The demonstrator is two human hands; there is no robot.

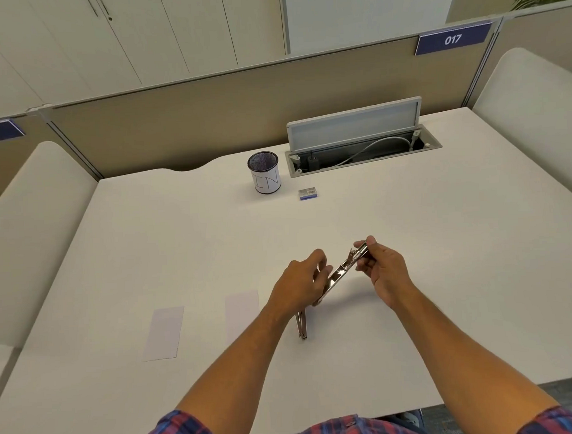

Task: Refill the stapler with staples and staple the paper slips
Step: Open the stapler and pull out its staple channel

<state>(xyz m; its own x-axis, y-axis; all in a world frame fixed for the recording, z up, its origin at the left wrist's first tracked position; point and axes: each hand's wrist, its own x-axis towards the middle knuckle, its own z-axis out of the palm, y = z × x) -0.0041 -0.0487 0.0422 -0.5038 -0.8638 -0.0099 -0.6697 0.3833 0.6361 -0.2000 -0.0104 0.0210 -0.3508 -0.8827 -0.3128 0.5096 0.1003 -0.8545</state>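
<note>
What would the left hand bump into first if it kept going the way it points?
The stapler it already touches, then probably the right hand on the stapler's far end; depth is hard to judge.

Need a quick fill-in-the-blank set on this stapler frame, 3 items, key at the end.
1. Both hands hold the metal stapler, which is swung ____.
2. The mesh pen cup carries a paper label with the letters ____.
3. The small staple box lies to the ____ of the pen cup.
4. ____ paper slips lie on the desk beside the left hand.

Missing words: open; IN; right; Two
</note>
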